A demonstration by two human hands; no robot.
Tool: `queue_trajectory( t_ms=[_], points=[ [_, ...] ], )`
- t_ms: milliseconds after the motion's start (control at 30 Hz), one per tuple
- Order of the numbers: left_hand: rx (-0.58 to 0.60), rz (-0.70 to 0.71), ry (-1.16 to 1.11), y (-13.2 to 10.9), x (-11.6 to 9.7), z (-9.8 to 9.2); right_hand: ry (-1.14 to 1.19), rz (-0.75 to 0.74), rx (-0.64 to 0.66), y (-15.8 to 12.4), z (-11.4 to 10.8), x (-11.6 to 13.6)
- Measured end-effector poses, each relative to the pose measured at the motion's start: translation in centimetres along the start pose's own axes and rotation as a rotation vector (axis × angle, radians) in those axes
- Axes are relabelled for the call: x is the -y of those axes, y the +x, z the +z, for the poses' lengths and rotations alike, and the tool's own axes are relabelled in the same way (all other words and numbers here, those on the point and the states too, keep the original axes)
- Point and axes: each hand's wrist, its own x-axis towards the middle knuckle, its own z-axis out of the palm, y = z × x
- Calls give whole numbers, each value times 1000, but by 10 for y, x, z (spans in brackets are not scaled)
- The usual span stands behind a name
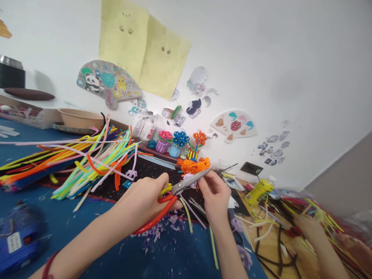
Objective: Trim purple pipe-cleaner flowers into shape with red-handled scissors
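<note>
My left hand [145, 199] is closed round the red and yellow handles of a pair of scissors [190, 181], whose blades point up to the right. The blade tips reach the fingers of my right hand [214, 190], which are pinched on something too small to make out. Behind the blades is a pile of orange pipe-cleaner pieces [194, 165]. A lilac flower shape [131, 173] lies left of the scissors. Purple fluff [162, 228] is scattered on the blue table [116, 252] below my hands.
A large bundle of coloured pipe cleaners [84, 162] lies at left, with a blue device [20, 236] in front. Small flower pots [175, 150] stand by the wall. At right are a yellow bottle [260, 190] and another person's hand [309, 226] among dark stems.
</note>
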Motion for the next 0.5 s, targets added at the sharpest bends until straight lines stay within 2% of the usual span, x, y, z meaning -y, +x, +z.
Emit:
queue_trajectory(
  t_ms=[100,200,300,400,500],
  points=[
    [-51,-82,-168,0,-4,-1,6,2,-64,0,1,3],
    [-62,-171,-516,-1,-10,-1,-2,-16,-19,-2,5,10],
    [23,-268,-858,-3,-16,3,-4,-63,88,-6,9,15],
    [133,-278,-1120,-3,-16,10,-15,-114,162,-9,11,15],
    [140,-289,-1293,-3,-13,18,-29,-154,199,-10,12,12]
  ],
)
